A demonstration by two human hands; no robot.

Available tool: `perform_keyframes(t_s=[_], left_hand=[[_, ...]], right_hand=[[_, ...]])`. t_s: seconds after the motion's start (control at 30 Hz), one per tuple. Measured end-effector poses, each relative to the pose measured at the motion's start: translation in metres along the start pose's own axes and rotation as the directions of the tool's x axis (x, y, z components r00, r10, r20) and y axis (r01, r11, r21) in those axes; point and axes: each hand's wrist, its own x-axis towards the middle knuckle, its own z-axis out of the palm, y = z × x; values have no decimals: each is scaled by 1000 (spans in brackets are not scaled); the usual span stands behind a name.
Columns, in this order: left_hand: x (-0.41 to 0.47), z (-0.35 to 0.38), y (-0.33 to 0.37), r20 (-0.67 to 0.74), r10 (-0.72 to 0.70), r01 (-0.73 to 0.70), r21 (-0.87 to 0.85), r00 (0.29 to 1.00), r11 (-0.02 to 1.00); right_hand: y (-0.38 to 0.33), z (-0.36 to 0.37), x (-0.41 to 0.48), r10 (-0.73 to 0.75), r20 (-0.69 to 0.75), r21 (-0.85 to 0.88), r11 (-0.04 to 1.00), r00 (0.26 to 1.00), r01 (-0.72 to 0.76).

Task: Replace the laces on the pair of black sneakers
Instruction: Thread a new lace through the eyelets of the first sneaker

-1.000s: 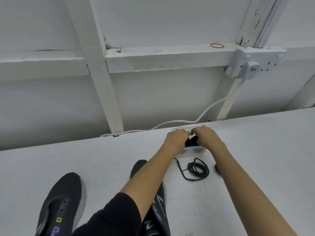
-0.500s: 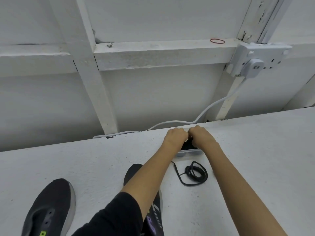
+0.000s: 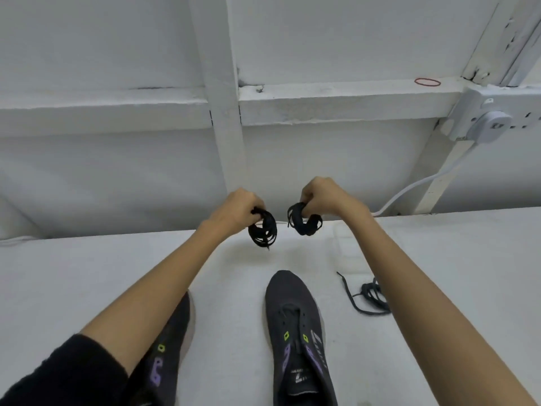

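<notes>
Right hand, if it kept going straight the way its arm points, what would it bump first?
Probably the white wall behind the table, near the upright post. The right hand, gripping a coiled black lace, points forward and slightly left, passing beside the left hand. Depth is hard to judge.

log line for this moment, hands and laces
left hand: grips coiled black lace | right hand: grips second coiled lace | right sneaker: on table, unlaced | left sneaker: partly hidden | loose lace: right of right sneaker
</notes>
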Motion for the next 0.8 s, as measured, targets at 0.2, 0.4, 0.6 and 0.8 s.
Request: perform_keyframes(t_s=[0.2, 0.4, 0.6, 0.8], left_hand=[[-71, 28, -69, 107, -250, 242, 80, 962, 967], [-93, 52, -82, 148, -421, 426, -7, 895, 905], [-101, 32, -49, -52, -395, 308, -536, 917, 786], [-105, 22, 1, 103, -244, 205, -873, 964, 442]], right_hand=[[-46, 100, 5, 16, 206, -43, 999, 978, -7], [-33, 137, -3, 94, 128, 88, 991, 987, -105], [-29, 116, -24, 104, 18, 568, 817, 994, -96], [-46, 93, -50, -5, 14, 751, 661, 1000, -7]])
